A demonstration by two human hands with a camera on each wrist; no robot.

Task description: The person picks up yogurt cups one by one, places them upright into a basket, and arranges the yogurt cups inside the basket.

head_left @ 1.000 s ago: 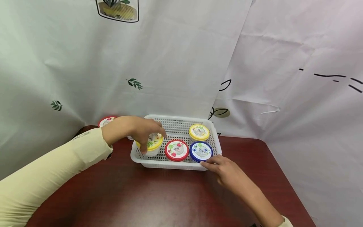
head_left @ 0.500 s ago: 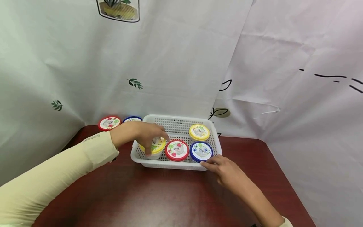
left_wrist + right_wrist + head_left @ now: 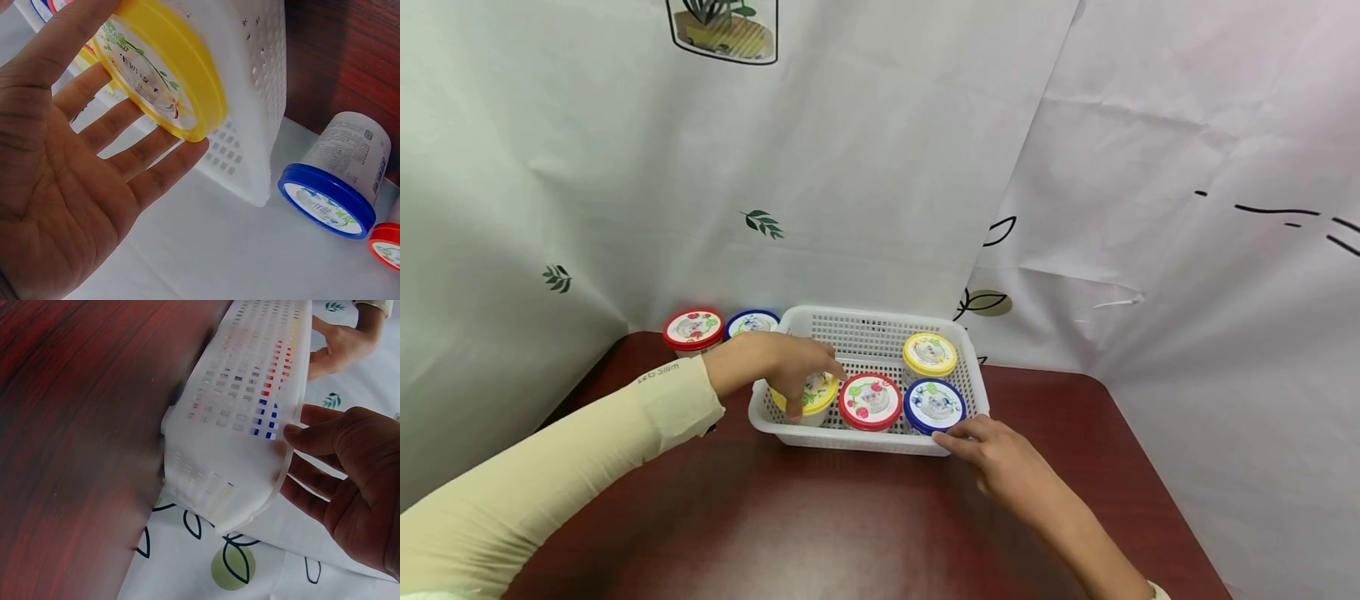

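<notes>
My left hand point(image 3: 793, 367) spans a tub with a yellow lid point(image 3: 817, 393) at the left end of the white plastic basket point(image 3: 857, 442). Its thumb lies on the near side of the lid and its fingers on the far side. In the left wrist view the fingertips meet the rim of the yellow lid point(image 3: 203, 81). My right hand point(image 3: 1000, 458) pinches the basket's front right rim, the thumb outside and the fingers over the edge. Beside the held tub stand a red-lidded tub point(image 3: 870, 402) and a blue-lidded tub point(image 3: 935, 406), with another yellow-lidded tub point(image 3: 929, 356) behind.
Left of the basket, another red-lidded tub point(image 3: 693, 328) and a blue-lidded tub point(image 3: 751, 322) stand on the dark red table point(image 3: 850, 525). A white printed curtain point(image 3: 880, 167) hangs close behind the basket.
My left hand and its yellow-lidded tub have shifted slightly right inside the basket, uncovering the tubs on the left. The right hand stays on the rim. The head view has tilted a little.
</notes>
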